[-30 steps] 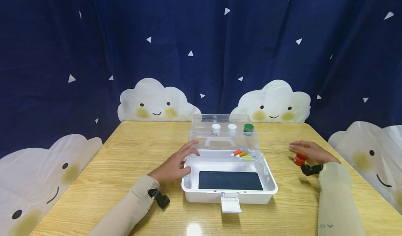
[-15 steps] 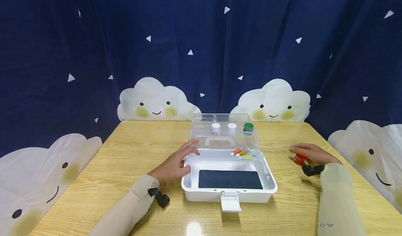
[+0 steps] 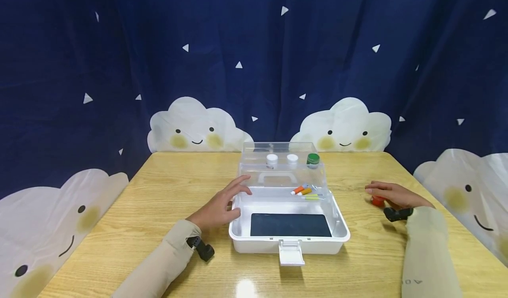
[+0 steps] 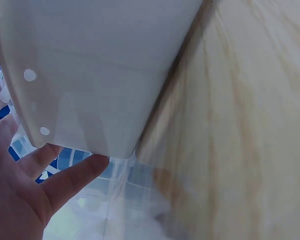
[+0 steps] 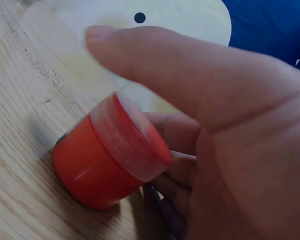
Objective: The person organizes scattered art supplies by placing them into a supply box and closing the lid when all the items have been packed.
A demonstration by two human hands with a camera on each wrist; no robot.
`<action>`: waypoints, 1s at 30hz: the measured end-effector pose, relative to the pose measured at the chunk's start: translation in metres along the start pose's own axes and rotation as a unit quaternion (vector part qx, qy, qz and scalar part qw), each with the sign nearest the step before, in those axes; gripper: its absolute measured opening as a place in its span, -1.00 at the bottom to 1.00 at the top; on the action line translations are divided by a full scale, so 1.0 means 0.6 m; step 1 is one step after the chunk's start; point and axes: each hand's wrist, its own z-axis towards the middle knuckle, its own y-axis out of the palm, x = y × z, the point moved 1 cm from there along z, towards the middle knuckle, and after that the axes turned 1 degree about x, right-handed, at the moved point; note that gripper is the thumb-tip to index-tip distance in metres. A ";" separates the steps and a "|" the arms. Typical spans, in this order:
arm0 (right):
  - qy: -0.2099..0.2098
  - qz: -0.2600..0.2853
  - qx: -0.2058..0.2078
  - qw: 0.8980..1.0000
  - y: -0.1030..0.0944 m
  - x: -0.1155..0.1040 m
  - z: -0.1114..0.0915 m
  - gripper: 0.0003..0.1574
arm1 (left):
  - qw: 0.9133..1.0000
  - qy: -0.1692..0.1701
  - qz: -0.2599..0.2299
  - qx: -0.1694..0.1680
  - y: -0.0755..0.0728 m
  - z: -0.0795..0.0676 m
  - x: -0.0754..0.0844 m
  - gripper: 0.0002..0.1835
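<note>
In the head view my left hand (image 3: 216,207) lies against the left side of a white storage box (image 3: 285,246). Its fingers are spread. The left wrist view shows two straight fingers touching the outer corner of the box wall (image 4: 105,65). At the right of the table stands a small red paint jar (image 5: 95,165) with a lid. My right hand (image 3: 397,194) is around it from the right and above, with fingers behind it and the thumb extended past it, apart from the lid. In the head view that hand covers part of the jar.
The box's clear lid and tray (image 3: 278,174) are raised. White-capped jars (image 3: 271,159) and a green jar (image 3: 313,159) stand in its upper part. Orange and yellow tubes (image 3: 304,192) lie below. A dark panel (image 3: 290,225) lies inside; the latch (image 3: 291,254) hangs in front.
My right hand has lowered slightly over the red paint jar and covers more of it. The left hand stays at the box. The head view has tilted slightly.
</note>
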 end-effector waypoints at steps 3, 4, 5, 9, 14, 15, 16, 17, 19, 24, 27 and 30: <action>-0.007 0.017 -0.005 1.000 0.001 -0.003 -0.002 -0.13 | 1.000 0.000 0.001 0.000 0.000 0.000 0.000 -0.46; -0.009 0.018 -0.006 1.000 0.002 -0.003 -0.003 -0.15 | 1.000 -0.001 0.001 0.000 0.000 0.000 0.000 -0.46; -0.012 0.020 -0.007 1.000 0.002 -0.004 -0.003 -0.16 | 1.000 -0.002 0.001 -0.001 0.000 -0.001 0.000 -0.46; -0.025 0.015 -0.005 1.000 0.004 -0.006 -0.003 -0.16 | 1.000 -0.003 0.001 0.001 0.001 -0.001 -0.001 -0.46; -0.034 0.023 -0.008 0.999 0.005 -0.003 -0.004 -0.16 | 1.000 -0.001 0.003 0.004 0.001 -0.001 0.000 -0.47; -0.035 0.028 -0.010 0.999 0.005 -0.002 -0.004 -0.16 | 1.000 -0.001 0.002 0.004 0.001 -0.001 0.000 -0.47; -0.037 0.031 -0.011 0.999 0.005 -0.001 -0.004 -0.16 | 1.000 -0.001 0.002 0.004 0.001 -0.001 0.001 -0.47; -0.039 0.036 -0.013 0.998 0.006 0.000 -0.003 -0.17 | 1.000 -0.002 0.002 0.004 0.001 -0.001 0.001 -0.47; -0.042 0.042 -0.016 0.998 0.006 0.003 -0.002 -0.17 | 1.000 -0.004 0.001 0.003 0.001 -0.001 0.001 -0.46; -0.054 0.038 -0.021 0.998 0.007 0.008 0.002 -0.20 | 1.000 -0.009 0.002 0.003 0.001 -0.001 0.001 -0.46; -0.062 0.046 -0.026 0.997 0.007 0.007 0.001 -0.21 | 1.000 -0.008 0.004 0.004 0.001 0.000 0.000 -0.46; -0.064 0.062 -0.030 0.996 0.007 0.009 0.000 -0.21 | 1.000 -0.004 0.002 0.003 0.001 0.001 -0.001 -0.46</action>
